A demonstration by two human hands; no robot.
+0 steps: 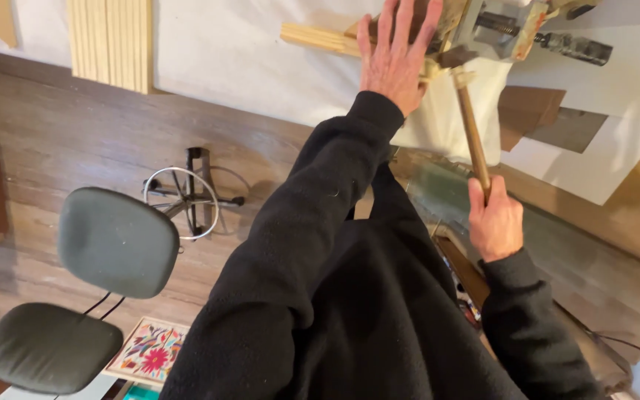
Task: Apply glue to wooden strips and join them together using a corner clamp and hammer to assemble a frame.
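My left hand (394, 52) lies flat with spread fingers on a small wooden assembly (438, 33) at the edge of a white-covered workbench (246, 52). A pale wooden strip (318, 38) sticks out to the left of that hand. My right hand (495, 222) is closed around the lower end of a long brown wooden handle (472, 133). The handle rises to the wooden assembly, where its head is hidden among the parts. A metal clamp screw (557, 41) lies just right of the assembly. Both arms wear black sleeves.
A grey swivel chair (116, 241) with a chrome foot ring (181, 201) stands on the wooden floor at left. Pale wooden slats (111, 41) lie on the bench, upper left. A colourful patterned tile (150, 350) sits bottom left. Brown cardboard pieces (531, 111) lie on white sheets at right.
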